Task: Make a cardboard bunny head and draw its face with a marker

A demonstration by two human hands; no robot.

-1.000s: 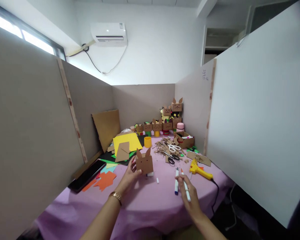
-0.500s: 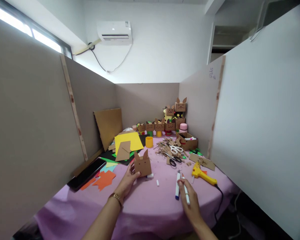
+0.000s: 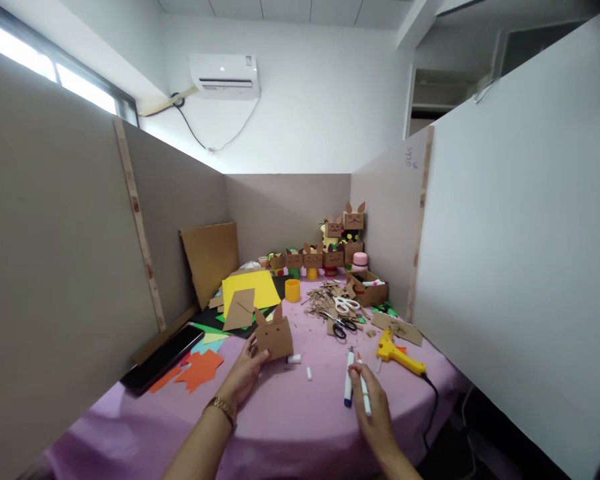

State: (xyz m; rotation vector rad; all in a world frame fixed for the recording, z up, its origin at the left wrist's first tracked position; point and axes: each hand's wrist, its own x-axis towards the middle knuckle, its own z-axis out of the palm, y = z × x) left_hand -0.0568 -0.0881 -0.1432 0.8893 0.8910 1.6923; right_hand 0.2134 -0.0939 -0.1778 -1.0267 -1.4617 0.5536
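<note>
My left hand [image 3: 245, 373] grips a small brown cardboard box with two pointed ears [image 3: 274, 335], holding it upright on the purple tablecloth [image 3: 290, 427]. My right hand [image 3: 373, 412] rests on the cloth with its fingers over a white marker with an orange tip [image 3: 363, 391]. A white marker with a blue cap [image 3: 349, 387] lies right beside it on the left. Two small white bits [image 3: 300, 365] sit on the cloth between my hands.
A yellow glue gun [image 3: 397, 353] with its cord lies to the right. Scissors [image 3: 343, 313] and cardboard scraps sit behind the markers. Coloured paper sheets [image 3: 247, 290], a yellow cup [image 3: 293, 290], a black phone [image 3: 161, 358] and a row of eared boxes [image 3: 320, 257] fill the back. Partition walls enclose the table.
The eared box has tilted and sunk lower toward the cloth in my left hand. My right hand stays on the markers. The camera view has shifted a little.
</note>
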